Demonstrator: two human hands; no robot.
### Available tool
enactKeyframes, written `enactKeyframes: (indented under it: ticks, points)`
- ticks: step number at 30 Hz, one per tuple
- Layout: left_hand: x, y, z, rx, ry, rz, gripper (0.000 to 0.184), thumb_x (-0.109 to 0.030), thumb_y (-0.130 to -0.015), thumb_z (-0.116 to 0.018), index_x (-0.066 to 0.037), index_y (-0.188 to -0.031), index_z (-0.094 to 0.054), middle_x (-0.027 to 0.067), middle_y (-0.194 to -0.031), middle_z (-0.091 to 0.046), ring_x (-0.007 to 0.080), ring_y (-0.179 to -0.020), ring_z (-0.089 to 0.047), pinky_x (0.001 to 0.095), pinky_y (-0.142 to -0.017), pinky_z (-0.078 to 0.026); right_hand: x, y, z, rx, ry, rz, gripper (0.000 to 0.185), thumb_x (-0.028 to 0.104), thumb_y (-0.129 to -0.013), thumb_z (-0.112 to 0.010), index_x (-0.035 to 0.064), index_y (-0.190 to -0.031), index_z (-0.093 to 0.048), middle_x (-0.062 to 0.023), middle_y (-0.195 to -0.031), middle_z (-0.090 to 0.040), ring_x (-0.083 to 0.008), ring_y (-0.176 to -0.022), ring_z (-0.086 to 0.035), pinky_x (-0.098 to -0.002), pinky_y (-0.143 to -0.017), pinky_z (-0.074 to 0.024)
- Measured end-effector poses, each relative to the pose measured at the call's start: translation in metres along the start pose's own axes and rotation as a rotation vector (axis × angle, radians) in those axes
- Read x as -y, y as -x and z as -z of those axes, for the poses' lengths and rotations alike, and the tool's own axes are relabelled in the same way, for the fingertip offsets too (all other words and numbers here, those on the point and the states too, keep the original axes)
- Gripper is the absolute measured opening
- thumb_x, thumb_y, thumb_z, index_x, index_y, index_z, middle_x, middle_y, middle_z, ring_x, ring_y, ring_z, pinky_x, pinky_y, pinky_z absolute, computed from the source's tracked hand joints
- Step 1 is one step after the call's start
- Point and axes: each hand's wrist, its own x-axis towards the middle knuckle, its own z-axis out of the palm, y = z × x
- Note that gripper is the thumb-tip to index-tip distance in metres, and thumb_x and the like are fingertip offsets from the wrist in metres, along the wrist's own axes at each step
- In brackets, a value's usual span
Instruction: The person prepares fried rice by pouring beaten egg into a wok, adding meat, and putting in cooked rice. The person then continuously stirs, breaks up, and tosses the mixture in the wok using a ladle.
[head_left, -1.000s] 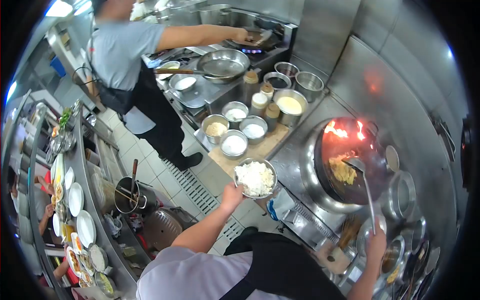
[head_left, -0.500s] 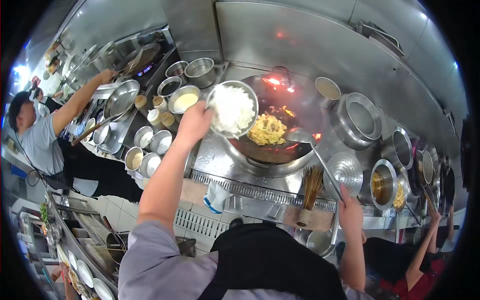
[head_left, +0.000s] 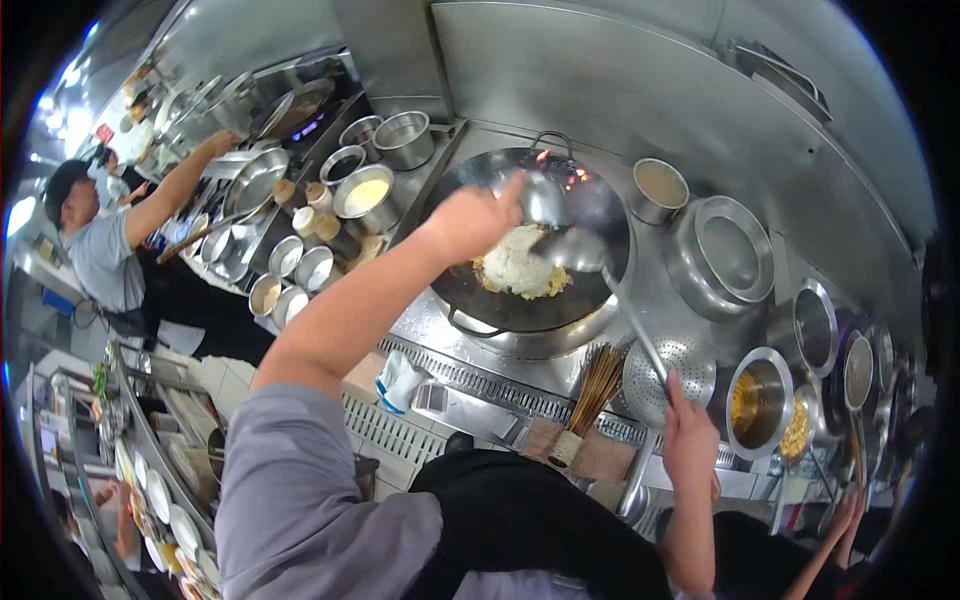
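Observation:
My left hand (head_left: 478, 215) is closed on the rim of a metal bowl (head_left: 543, 200), which is tipped over the wok (head_left: 500, 312). White rice (head_left: 520, 265) lies in a mound in the wok, with yellow egg (head_left: 545, 288) showing around its lower edge. My right hand (head_left: 689, 430) grips the handle of a long ladle (head_left: 575, 250), whose head is beside the rice. Small flames (head_left: 575, 178) show at the wok's far side.
Left of the wok stand metal pots (head_left: 403, 140), sauce bottles and small bowls. A perforated strainer (head_left: 668, 380), a bamboo brush (head_left: 590, 400) and stacked bowls (head_left: 728, 250) are on the right. A co-worker (head_left: 105, 240) reaches over another stove at the left; another person's hands show at lower right.
The rice has gone from the bowl in my left hand into the wok, on top of the egg. My left hand has moved right, over the wok, with the bowl tipped.

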Motion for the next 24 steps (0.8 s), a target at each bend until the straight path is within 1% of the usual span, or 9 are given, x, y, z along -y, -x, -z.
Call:
enactKeyframes:
  ticks: [2,6,8,10,14,16,17,20,24]
  points:
    - [-0.008,0.021,0.015,0.047,-0.005,0.12,0.015,-0.011,-0.083,-0.054,-0.002,-0.092,-0.062,0.0236,-0.115,-0.058,0.0274,-0.067,-0.068,0.0388,-0.058,-0.054,0.003,-0.019,0.018,-0.036,-0.014,0.059,0.058,0.016,-0.088,-0.059,0.0292,-0.142,-0.041,-0.0136,-0.084,-0.059,-0.0341,-0.071,-0.061,-0.0456,-0.062,-0.0491]
    - [0.004,0.084,0.05,-0.117,0.192,0.914,0.016,-0.008,-0.08,-0.052,0.002,-0.089,-0.061,0.0162,-0.123,-0.057,0.036,-0.077,-0.066,0.0448,-0.069,-0.054,0.025,-0.062,0.031,-0.105,-0.055,0.15,0.062,0.01,-0.09,-0.05,0.0297,-0.146,-0.032,-0.0174,-0.09,-0.06,-0.0355,-0.076,-0.063,-0.0459,-0.066,-0.0502]
    - [-0.013,0.127,0.063,-0.334,0.253,1.064,0.021,-0.008,-0.08,-0.051,0.002,-0.094,-0.062,0.0177,-0.121,-0.057,0.0386,-0.084,-0.064,0.0463,-0.075,-0.052,0.032,-0.084,-0.001,0.295,0.246,0.187,0.06,0.013,-0.093,-0.046,0.0298,-0.147,-0.028,-0.0196,-0.095,-0.062,-0.0383,-0.087,-0.063,-0.048,-0.076,-0.0495]
    - [-0.036,0.174,0.07,-0.388,0.289,1.196,0.027,-0.008,-0.078,-0.052,0.002,-0.101,-0.062,0.0184,-0.123,-0.056,0.0404,-0.088,-0.063,0.0455,-0.078,-0.051,0.025,-0.1,-0.022,0.301,0.294,0.323,0.062,0.013,-0.093,-0.043,0.03,-0.149,-0.023,-0.0195,-0.098,-0.062,-0.0392,-0.088,-0.062,-0.0494,-0.077,-0.0496]
    - [-0.104,0.267,0.118,-0.347,0.648,1.605,0.023,-0.007,-0.078,-0.053,0.003,-0.095,-0.063,0.0236,-0.091,-0.065,0.0411,-0.08,-0.064,0.045,-0.072,-0.05,0.056,-0.106,0.031,0.248,0.219,0.23,0.06,0.01,-0.091,-0.046,0.0209,-0.147,-0.03,-0.0215,-0.104,-0.061,-0.039,-0.094,-0.062,-0.0464,-0.081,-0.0491]
    - [-0.154,0.355,0.071,-0.375,0.712,1.836,0.019,-0.009,-0.079,-0.055,0.004,-0.09,-0.063,0.0248,-0.074,-0.063,0.0372,-0.07,-0.064,0.0441,-0.066,-0.05,0.051,-0.105,0.014,-0.067,-0.081,0.38,0.056,0.009,-0.091,-0.047,0.0167,-0.145,-0.035,-0.0228,-0.102,-0.062,-0.04,-0.09,-0.061,-0.0462,-0.077,-0.0489]
    - [-0.176,0.377,0.089,-0.287,0.633,1.86,0.018,-0.01,-0.079,-0.056,0.005,-0.089,-0.062,0.0228,-0.073,-0.063,0.0299,-0.064,-0.064,0.0411,-0.06,-0.05,0.045,-0.114,-0.008,-0.155,-0.171,0.387,0.058,0.007,-0.089,-0.049,0.0202,-0.144,-0.038,-0.0182,-0.126,-0.057,-0.0386,-0.105,-0.058,-0.0422,-0.085,-0.0465]
    - [-0.239,0.442,0.105,-0.57,1.125,2.192,0.021,-0.012,-0.083,-0.053,0.004,-0.091,-0.062,0.0135,-0.072,-0.063,0.0201,-0.059,-0.062,0.0351,-0.055,-0.052,0.08,-0.108,-0.029,0.001,0.088,0.191,0.057,0.005,-0.091,-0.046,0.0181,-0.145,-0.036,-0.025,-0.122,-0.057,-0.0429,-0.105,-0.056,-0.0446,-0.087,-0.0446]
    - [-0.298,0.507,0.165,-0.626,1.144,2.351,0.024,-0.013,-0.081,-0.052,0.006,-0.093,-0.062,0.0095,-0.074,-0.062,0.0173,-0.062,-0.06,0.0334,-0.054,-0.051,0.06,-0.127,-0.085,0.004,0.384,0.236,0.046,0.012,-0.092,-0.049,0.0095,-0.138,-0.045,-0.0264,-0.113,-0.06,-0.0432,-0.097,-0.058,-0.0459,-0.083,-0.0453]
